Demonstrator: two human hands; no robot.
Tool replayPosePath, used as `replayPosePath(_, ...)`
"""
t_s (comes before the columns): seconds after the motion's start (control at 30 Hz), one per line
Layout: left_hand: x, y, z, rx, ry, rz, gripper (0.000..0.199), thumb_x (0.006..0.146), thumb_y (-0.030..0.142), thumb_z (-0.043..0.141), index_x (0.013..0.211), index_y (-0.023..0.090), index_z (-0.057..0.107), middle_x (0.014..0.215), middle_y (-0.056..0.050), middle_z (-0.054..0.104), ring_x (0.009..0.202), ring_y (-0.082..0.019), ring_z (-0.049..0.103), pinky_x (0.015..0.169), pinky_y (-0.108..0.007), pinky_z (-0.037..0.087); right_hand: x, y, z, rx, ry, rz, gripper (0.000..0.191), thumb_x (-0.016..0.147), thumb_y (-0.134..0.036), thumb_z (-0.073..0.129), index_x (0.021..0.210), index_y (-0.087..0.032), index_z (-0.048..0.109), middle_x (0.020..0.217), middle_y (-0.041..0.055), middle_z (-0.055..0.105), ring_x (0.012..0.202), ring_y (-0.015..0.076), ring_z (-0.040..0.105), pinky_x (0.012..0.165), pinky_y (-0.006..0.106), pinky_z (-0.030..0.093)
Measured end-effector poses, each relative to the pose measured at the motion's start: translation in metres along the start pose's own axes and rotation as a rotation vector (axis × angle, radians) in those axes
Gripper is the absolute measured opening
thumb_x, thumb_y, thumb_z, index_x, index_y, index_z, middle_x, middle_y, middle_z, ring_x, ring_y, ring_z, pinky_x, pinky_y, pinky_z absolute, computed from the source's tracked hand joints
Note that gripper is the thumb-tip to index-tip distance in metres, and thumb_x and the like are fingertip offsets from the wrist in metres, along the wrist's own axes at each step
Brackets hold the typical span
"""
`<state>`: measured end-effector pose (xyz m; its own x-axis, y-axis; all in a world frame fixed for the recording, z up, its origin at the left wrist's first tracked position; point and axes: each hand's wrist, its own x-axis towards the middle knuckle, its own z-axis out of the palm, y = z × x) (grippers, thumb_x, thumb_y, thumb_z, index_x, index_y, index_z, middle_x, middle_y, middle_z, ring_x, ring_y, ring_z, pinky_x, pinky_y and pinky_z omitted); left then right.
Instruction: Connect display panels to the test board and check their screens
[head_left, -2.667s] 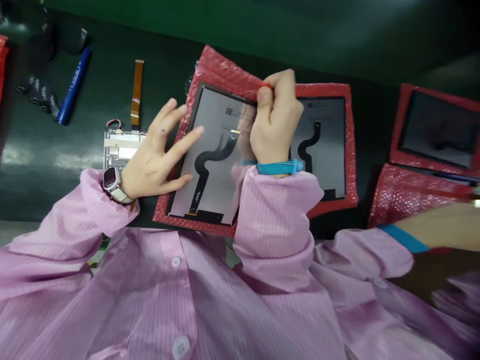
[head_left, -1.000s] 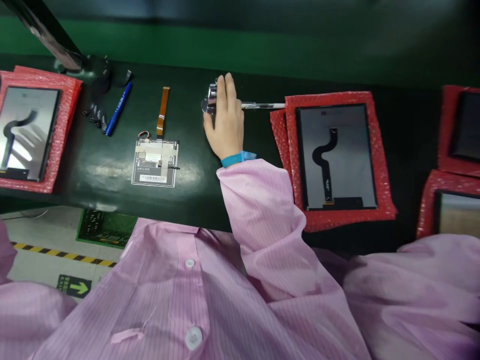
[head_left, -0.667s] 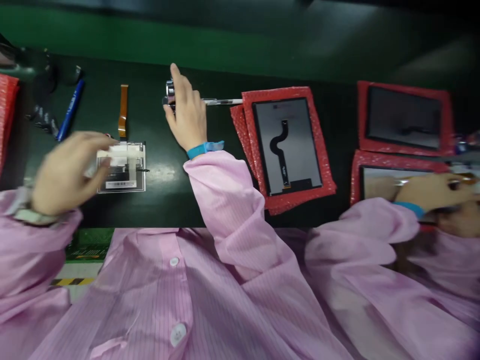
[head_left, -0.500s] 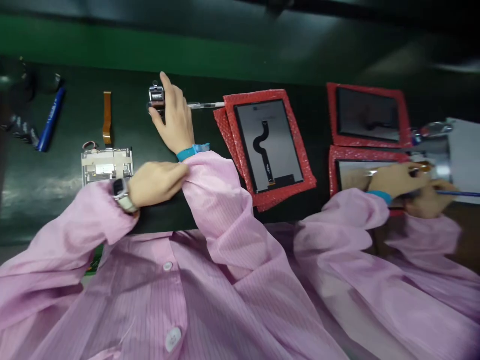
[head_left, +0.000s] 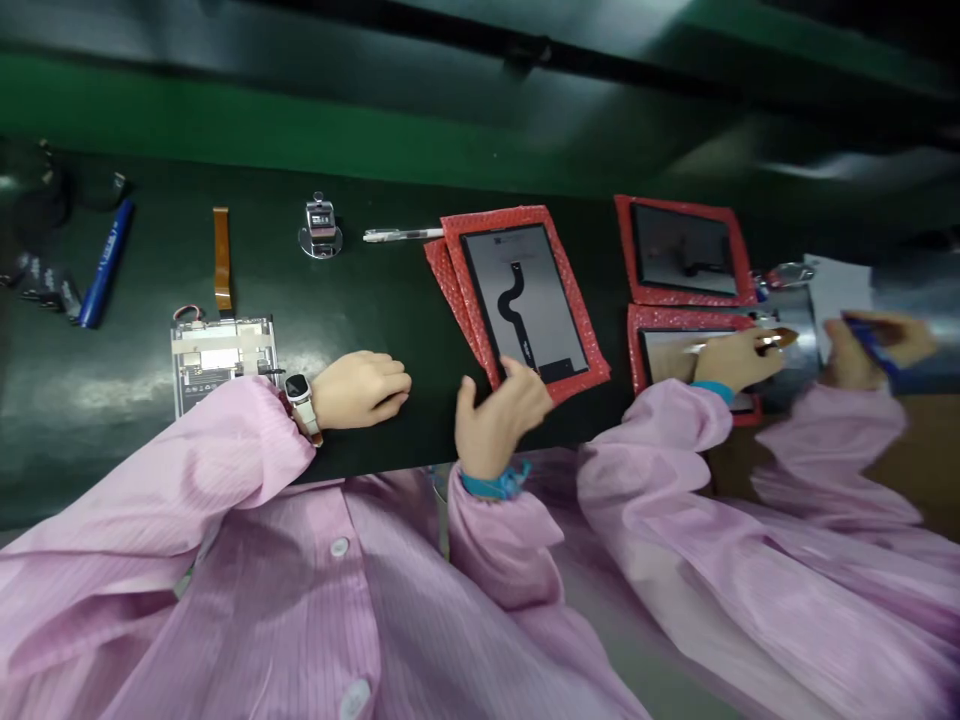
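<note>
My left hand [head_left: 361,390], with a watch at its wrist, rests loosely closed on the dark table, and nothing shows in its fingers. Beside that wrist is an opened device [head_left: 217,352] with a battery, tape and an orange ribbon cable [head_left: 222,262]. My right hand [head_left: 499,418], wearing a blue wristband, is open, thumb apart from the fingers. Its fingers overlap the lower edge of a display panel [head_left: 551,290], which has a black flex cable and lies on red bubble wrap [head_left: 577,322]; whether they touch is unclear. A metal tally counter [head_left: 321,228] stands behind my left hand.
A white pen [head_left: 401,235] lies left of the bubble wrap. At far left are a blue marker [head_left: 106,265] and dark small items [head_left: 45,280]. To the right, a co-worker's hands [head_left: 739,358] are near more panels [head_left: 684,248] on red wrap.
My right hand has left the tally counter and come right and nearer to me, to the display panel's lower edge. My left hand has moved slightly right, away from my right sleeve.
</note>
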<state>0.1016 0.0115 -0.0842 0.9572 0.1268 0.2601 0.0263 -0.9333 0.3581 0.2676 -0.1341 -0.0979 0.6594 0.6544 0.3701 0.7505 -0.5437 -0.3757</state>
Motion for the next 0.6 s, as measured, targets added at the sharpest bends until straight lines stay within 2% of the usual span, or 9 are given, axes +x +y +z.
replayPosePath(0.07,0.0,0.0,0.001,-0.019,-0.009,-0.004,0.024,0.1,0.025,0.049,0.084,0.017,0.065,0.078,-0.003,0.064,0.074,-0.017,0.059,0.07,-0.03,0.043,-0.015,0.018,-0.009,-0.078,0.039,0.147,0.047,0.098,-0.051,0.044,0.12,-0.011,0.057,0.121,0.0223,0.056,0.118,0.0362,0.047,0.102,0.056,0.037)
replayPosePath(0.13,0.0,-0.001,0.001,-0.035,-0.021,-0.01,0.025,0.101,0.025,0.048,0.085,0.016,0.065,0.079,-0.004,0.064,0.075,-0.017,0.059,0.07,-0.031,0.043,-0.02,0.034,-0.012,-0.077,0.041,0.198,0.046,0.099,-0.055,0.042,0.109,-0.013,0.061,0.113,0.0202,0.059,0.11,0.034,0.05,0.098,0.053,0.04)
replayPosePath(0.23,0.0,-0.001,-0.002,-0.082,-0.06,-0.038,0.028,0.101,0.026,0.045,0.087,0.016,0.066,0.081,-0.005,0.065,0.078,-0.018,0.06,0.072,-0.031,0.043,-0.015,0.047,-0.014,-0.008,0.062,0.162,0.044,0.101,-0.054,0.04,0.088,-0.018,0.062,0.101,0.0155,0.062,0.099,0.0298,0.053,0.094,0.049,0.04)
replayPosePath(0.3,0.001,0.002,-0.004,-0.18,-0.065,-0.095,0.027,0.1,0.027,0.045,0.087,0.016,0.066,0.083,-0.006,0.065,0.08,-0.018,0.061,0.075,-0.031,0.045,-0.012,0.048,-0.018,0.062,0.112,0.126,0.045,0.101,-0.053,0.041,0.079,-0.019,0.06,0.093,0.0132,0.063,0.092,0.0274,0.054,0.09,0.046,0.042)
replayPosePath(0.37,0.006,0.009,-0.003,-0.399,-0.026,-0.225,0.025,0.099,0.03,0.047,0.091,0.016,0.066,0.084,-0.005,0.066,0.08,-0.017,0.062,0.077,-0.03,0.046,-0.011,0.043,-0.023,0.15,0.158,0.087,0.042,0.1,-0.051,0.044,0.077,-0.02,0.059,0.087,0.0111,0.062,0.086,0.0251,0.055,0.083,0.042,0.045)
replayPosePath(0.43,0.016,0.021,0.003,-0.77,0.016,-0.408,0.025,0.098,0.035,0.05,0.103,0.016,0.065,0.09,-0.005,0.068,0.082,-0.016,0.065,0.078,-0.029,0.049,-0.016,0.032,-0.027,0.239,0.176,0.025,0.036,0.1,-0.045,0.048,0.078,-0.02,0.059,0.085,0.0093,0.062,0.085,0.0229,0.058,0.08,0.039,0.047)
replayPosePath(0.53,0.042,0.042,0.021,-1.338,0.003,-0.651,0.04,0.096,0.041,0.058,0.125,0.014,0.055,0.099,-0.008,0.07,0.088,-0.019,0.07,0.081,-0.032,0.055,-0.027,0.016,-0.03,0.348,0.15,-0.107,0.025,0.1,-0.033,0.052,0.082,-0.02,0.062,0.087,0.0076,0.064,0.087,0.0204,0.062,0.081,0.036,0.05)
replayPosePath(0.6,0.062,0.055,0.035,-1.504,0.059,-0.723,0.043,0.093,0.039,0.064,0.125,0.013,0.053,0.102,-0.01,0.07,0.093,-0.021,0.069,0.086,-0.035,0.056,-0.036,0.009,-0.03,0.387,0.101,-0.201,0.022,0.1,-0.029,0.053,0.082,-0.021,0.064,0.089,0.0073,0.066,0.088,0.0198,0.064,0.082,0.036,0.051)
